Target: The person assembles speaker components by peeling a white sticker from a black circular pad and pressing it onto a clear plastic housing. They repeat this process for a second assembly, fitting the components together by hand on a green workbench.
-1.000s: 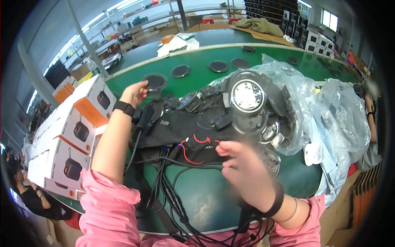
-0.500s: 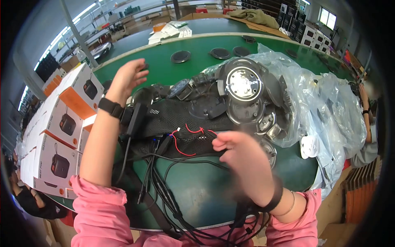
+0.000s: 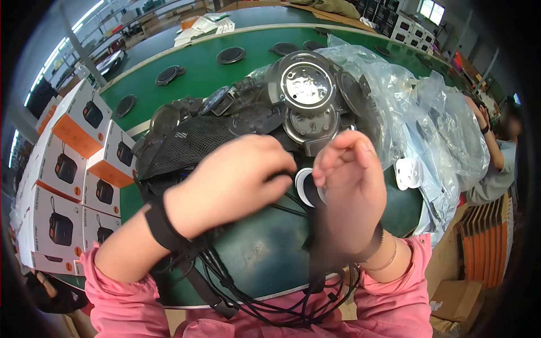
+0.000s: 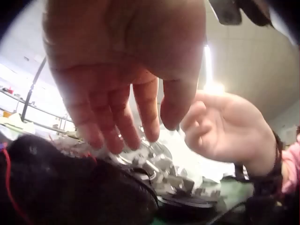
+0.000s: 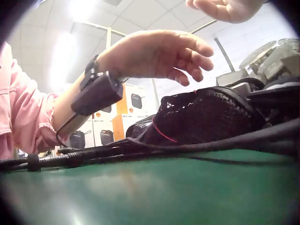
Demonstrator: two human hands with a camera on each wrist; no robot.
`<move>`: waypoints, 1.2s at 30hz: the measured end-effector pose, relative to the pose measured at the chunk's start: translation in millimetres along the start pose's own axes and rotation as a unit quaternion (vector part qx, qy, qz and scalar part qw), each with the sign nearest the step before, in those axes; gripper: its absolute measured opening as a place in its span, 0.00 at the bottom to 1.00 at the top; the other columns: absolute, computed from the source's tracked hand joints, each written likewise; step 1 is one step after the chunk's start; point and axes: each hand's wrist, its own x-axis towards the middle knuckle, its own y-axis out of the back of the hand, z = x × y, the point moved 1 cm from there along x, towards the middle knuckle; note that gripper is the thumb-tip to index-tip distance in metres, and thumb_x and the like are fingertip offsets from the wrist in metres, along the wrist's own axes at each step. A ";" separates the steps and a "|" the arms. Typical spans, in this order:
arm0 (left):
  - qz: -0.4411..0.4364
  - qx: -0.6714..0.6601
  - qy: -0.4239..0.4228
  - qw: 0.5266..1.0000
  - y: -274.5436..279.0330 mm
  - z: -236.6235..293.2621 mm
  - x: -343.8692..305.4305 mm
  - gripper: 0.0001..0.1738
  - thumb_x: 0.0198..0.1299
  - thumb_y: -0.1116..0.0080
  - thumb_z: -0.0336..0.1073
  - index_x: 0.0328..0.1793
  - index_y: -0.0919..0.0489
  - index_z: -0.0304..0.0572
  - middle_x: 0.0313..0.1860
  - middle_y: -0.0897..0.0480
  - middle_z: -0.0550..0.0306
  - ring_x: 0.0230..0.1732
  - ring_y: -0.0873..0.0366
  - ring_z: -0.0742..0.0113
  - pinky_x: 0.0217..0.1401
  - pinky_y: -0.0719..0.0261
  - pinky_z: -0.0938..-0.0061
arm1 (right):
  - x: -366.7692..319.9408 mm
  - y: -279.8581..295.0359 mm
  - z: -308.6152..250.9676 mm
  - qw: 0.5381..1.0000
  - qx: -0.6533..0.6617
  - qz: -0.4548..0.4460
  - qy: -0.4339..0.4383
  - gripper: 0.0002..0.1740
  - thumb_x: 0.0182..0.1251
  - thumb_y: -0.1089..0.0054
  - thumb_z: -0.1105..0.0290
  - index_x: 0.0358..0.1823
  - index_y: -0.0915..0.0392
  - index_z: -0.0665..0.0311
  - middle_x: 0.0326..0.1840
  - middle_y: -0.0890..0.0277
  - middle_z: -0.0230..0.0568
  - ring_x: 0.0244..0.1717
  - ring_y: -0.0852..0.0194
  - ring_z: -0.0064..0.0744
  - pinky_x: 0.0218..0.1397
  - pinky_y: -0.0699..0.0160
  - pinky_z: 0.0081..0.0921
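Note:
My left hand (image 3: 236,180) crosses over the black mesh fabric (image 3: 186,143), its fingers slightly bent and holding nothing. In the right wrist view the same left hand (image 5: 159,56) hangs above the mesh with its fingers apart. My right hand (image 3: 358,186) is raised in front of the parts pile, palm turned inward, fingers loosely curled around nothing. Its fingertips overlap a black disc with a white rim (image 3: 305,187) in the head view. Behind both hands lies a heap of black round shells and clear-faced parts (image 3: 307,87). Red wire (image 5: 161,131) runs over the mesh.
Printed boxes (image 3: 62,169) are stacked on the left. Flat black discs (image 3: 231,54) lie along the green table (image 3: 197,65). Clear plastic bags (image 3: 428,129) cover the right side, beside a white part (image 3: 408,173). Black cables (image 3: 248,301) cross the near edge.
My left hand has let go of a black disc at the far left and swung back right, close to the right hand. The head view has shifted; the white-rimmed disc now shows.

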 end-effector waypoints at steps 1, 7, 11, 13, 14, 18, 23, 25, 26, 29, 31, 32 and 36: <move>0.014 0.044 -0.022 0.999 -10.6 8.9 -0.5 0.12 0.46 0.41 0.32 0.40 0.23 0.42 0.39 0.25 0.53 0.40 0.27 0.54 0.42 0.27 0.67 | 0.0 0.3 -1.4 1.000 0.001 0.003 0.000 0.17 0.68 0.66 0.63 0.39 0.30 0.69 0.26 0.30 0.40 0.27 0.32 0.26 0.30 0.37 0.20; 0.027 0.133 -0.137 0.981 -55.8 -1.3 5.7 0.06 0.44 0.48 0.33 0.30 0.24 0.46 0.29 0.28 0.62 0.37 0.28 0.66 0.37 0.29 0.72 | 0.2 -1.1 -6.0 1.000 0.013 0.011 -0.002 0.17 0.67 0.65 0.62 0.39 0.31 0.68 0.23 0.31 0.39 0.24 0.34 0.26 0.28 0.39 0.20; 0.067 0.147 -0.106 0.981 -37.2 -0.4 -2.1 0.07 0.44 0.48 0.33 0.32 0.24 0.47 0.30 0.27 0.63 0.35 0.28 0.67 0.38 0.29 0.75 | -0.1 -1.9 -6.9 1.000 0.000 0.012 -0.018 0.17 0.67 0.65 0.62 0.39 0.31 0.68 0.23 0.31 0.38 0.23 0.35 0.26 0.27 0.38 0.20; 0.060 0.173 -0.098 0.978 -24.9 1.3 -13.0 0.08 0.43 0.48 0.34 0.33 0.24 0.47 0.29 0.27 0.64 0.34 0.28 0.68 0.36 0.30 0.77 | -0.4 -3.9 -8.4 0.999 -0.016 0.033 -0.022 0.17 0.67 0.65 0.62 0.39 0.31 0.68 0.23 0.31 0.38 0.23 0.34 0.26 0.27 0.38 0.19; 0.055 0.207 -0.103 0.971 -19.2 4.1 -19.6 0.11 0.42 0.46 0.33 0.35 0.24 0.47 0.32 0.26 0.63 0.33 0.28 0.67 0.35 0.30 0.75 | 0.7 -2.5 -8.8 0.999 -0.016 0.034 -0.022 0.17 0.67 0.65 0.62 0.39 0.31 0.68 0.23 0.31 0.38 0.23 0.34 0.26 0.27 0.38 0.19; 0.053 0.269 -0.112 0.955 -1.7 16.4 -45.0 0.13 0.41 0.46 0.33 0.36 0.24 0.46 0.35 0.25 0.63 0.33 0.28 0.67 0.34 0.31 0.75 | 10.7 4.1 -25.7 0.999 -0.037 0.009 0.004 0.17 0.67 0.64 0.62 0.39 0.30 0.68 0.24 0.30 0.37 0.22 0.34 0.24 0.25 0.38 0.18; -0.042 0.267 -0.054 0.961 -7.5 14.2 -69.7 0.12 0.40 0.45 0.33 0.35 0.23 0.46 0.36 0.25 0.62 0.36 0.28 0.66 0.36 0.32 0.74 | 19.9 12.4 -40.9 0.858 -0.486 -0.161 -0.045 0.10 0.59 0.49 0.66 0.34 0.25 0.65 0.23 0.30 0.35 0.21 0.32 0.24 0.24 0.34 0.20; -0.090 0.165 -0.016 0.982 -8.6 12.8 -75.2 0.12 0.39 0.44 0.32 0.35 0.23 0.45 0.36 0.26 0.61 0.38 0.28 0.65 0.38 0.32 0.73 | 17.0 12.8 -44.5 0.794 -0.568 -0.152 -0.153 0.08 0.54 0.41 0.72 0.34 0.25 0.66 0.25 0.31 0.30 0.26 0.32 0.20 0.28 0.35 0.15; -0.079 0.136 -0.011 0.987 -9.2 12.2 -76.3 0.12 0.38 0.44 0.32 0.34 0.23 0.45 0.36 0.26 0.61 0.38 0.28 0.64 0.38 0.32 0.72 | 15.1 14.2 -41.3 0.739 -0.653 -0.160 -0.056 0.10 0.51 0.40 0.71 0.35 0.25 0.65 0.25 0.30 0.33 0.27 0.31 0.24 0.29 0.34 0.18; -0.051 0.103 -0.015 0.993 -10.7 15.4 -71.2 0.12 0.39 0.44 0.31 0.35 0.23 0.45 0.38 0.26 0.61 0.39 0.29 0.63 0.39 0.31 0.70 | 6.0 14.1 -36.2 0.628 -0.756 -0.180 0.018 0.24 0.42 0.34 0.69 0.45 0.26 0.61 0.37 0.29 0.45 0.35 0.28 0.41 0.37 0.28 0.29; -0.048 0.096 -0.032 0.994 -10.5 18.9 -60.2 0.13 0.40 0.44 0.32 0.37 0.23 0.45 0.39 0.26 0.61 0.39 0.29 0.63 0.40 0.31 0.70 | -4.0 16.6 -29.2 0.538 -0.810 -0.226 0.056 0.35 0.39 0.32 0.66 0.55 0.33 0.56 0.48 0.34 0.51 0.44 0.30 0.48 0.44 0.27 0.35; -0.048 0.088 -0.049 0.994 -11.0 20.9 -52.8 0.14 0.40 0.43 0.32 0.38 0.24 0.45 0.40 0.26 0.61 0.40 0.29 0.63 0.41 0.31 0.70 | -4.9 16.8 -29.0 0.529 -0.812 -0.245 0.009 0.43 0.37 0.31 0.67 0.60 0.38 0.55 0.53 0.39 0.56 0.46 0.32 0.55 0.48 0.27 0.36; -0.030 0.171 -0.125 0.977 -23.9 18.0 -15.1 0.15 0.42 0.43 0.34 0.40 0.25 0.45 0.40 0.26 0.62 0.43 0.29 0.66 0.44 0.32 0.72 | -8.0 23.0 -39.1 0.540 -0.800 -0.261 -0.025 0.41 0.38 0.33 0.70 0.60 0.38 0.58 0.51 0.38 0.54 0.47 0.32 0.53 0.49 0.28 0.35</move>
